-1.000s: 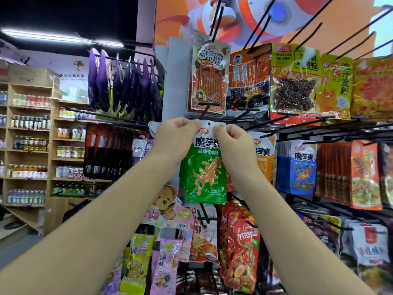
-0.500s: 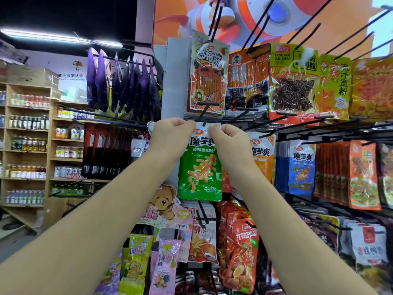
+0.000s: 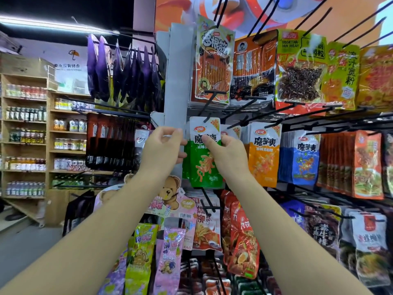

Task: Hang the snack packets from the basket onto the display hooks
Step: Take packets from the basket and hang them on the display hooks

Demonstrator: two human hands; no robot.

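Holding the green-and-white foil snack packet (image 3: 203, 167) up at the row's leftmost black wire display hook (image 3: 207, 103), the person works with both arms raised to the rack, most likely so the white header can be kept square to the wire. The right hand (image 3: 227, 154) has its thumb pressed onto the front of the packet just under the header, and its other fingers curl away behind the foil, so it reads as a pinch that carries the weight. The left hand (image 3: 162, 145) sits at the packet's left edge with its fingers (image 3: 175, 132) curled together beside the header and its thumb against the green side; whether it actually grips the foil cannot be told. The header lies right at the hook, with more green packets behind it (so this peg seems reserved for that flavour), but whether the hole is fully threaded is not clear. Neighbouring pegs carry orange packets (image 3: 263, 162) and blue packets (image 3: 305, 162) of the same brand, each colour on its own hook. The basket is out of view, so what remains in it cannot be judged. Far left, wooden shelves (image 3: 48, 145) hold rows of bottles (image 3: 25, 113).
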